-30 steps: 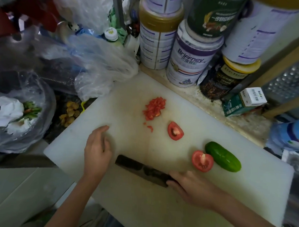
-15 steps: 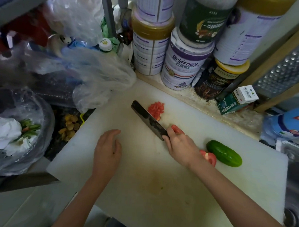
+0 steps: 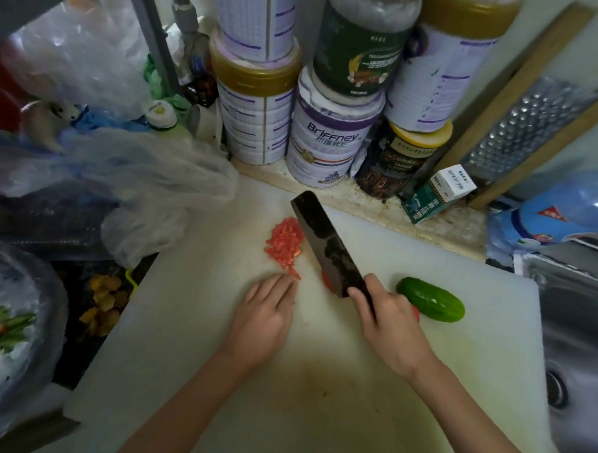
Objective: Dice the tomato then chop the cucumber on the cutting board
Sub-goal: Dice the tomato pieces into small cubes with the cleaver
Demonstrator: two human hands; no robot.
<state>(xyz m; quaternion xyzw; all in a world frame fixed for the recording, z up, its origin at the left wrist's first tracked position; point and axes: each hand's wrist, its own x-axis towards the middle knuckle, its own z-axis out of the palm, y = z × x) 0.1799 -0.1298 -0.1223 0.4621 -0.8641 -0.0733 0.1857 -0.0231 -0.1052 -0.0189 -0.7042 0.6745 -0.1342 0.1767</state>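
Cluttered kitchen surface, tins (image 3: 329, 135) stacked along the back, white cutting board (image 3: 473, 371) in front. Right hand (image 3: 389, 329) on the dark knife (image 3: 327, 244), fingers (image 3: 356, 295) clenched round its handle, blade over a tomato piece (image 3: 326, 280) just right of the diced tomato (image 3: 285, 243). Left hand (image 3: 262, 324) flat on the board, fingers released, tips at the pile's near edge. Whole cucumber (image 3: 431, 299) just right of the right hand.

Stacked tins (image 3: 329, 138) line the back ledge (image 3: 441, 229); a steel sink (image 3: 577, 324) sits right, plastic bags (image 3: 139, 174) left.
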